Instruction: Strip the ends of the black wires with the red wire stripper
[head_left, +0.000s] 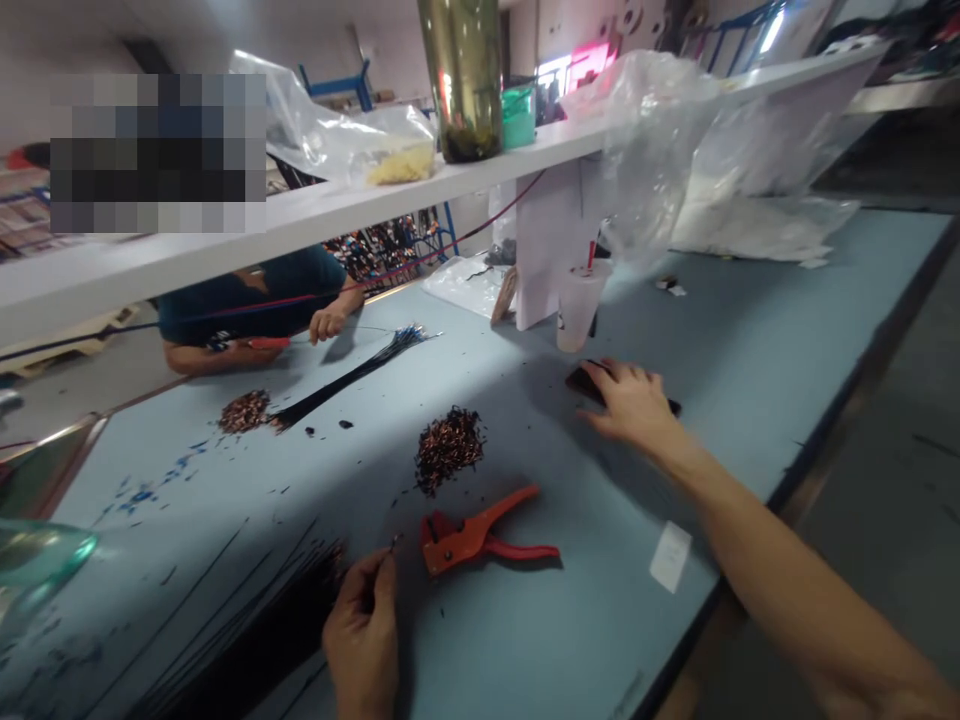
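Note:
Low in the middle, my left hand [365, 625] is closed in a pinch, and the short tip of a thin wire [396, 541] sticks out past thumb and forefinger. The rest of that wire is hidden. A thick bundle of black wires [259, 640] lies just left of this hand. To its right rest orange-red wire strippers [461, 540], handles apart, touched by neither hand. Further right, my right hand [630, 400] reaches out with its fingers spread over a dark, flat phone [585, 383], covering most of it.
Past the strippers is a heap of small dark and coppery bits [450, 447]. A plastic cup with a straw [579, 310] stands beyond my right hand. A white label [671, 556] lies near the edge. Opposite, a person's hand [328, 322] works by another wire bundle [352, 380], under a raised shelf [300, 212].

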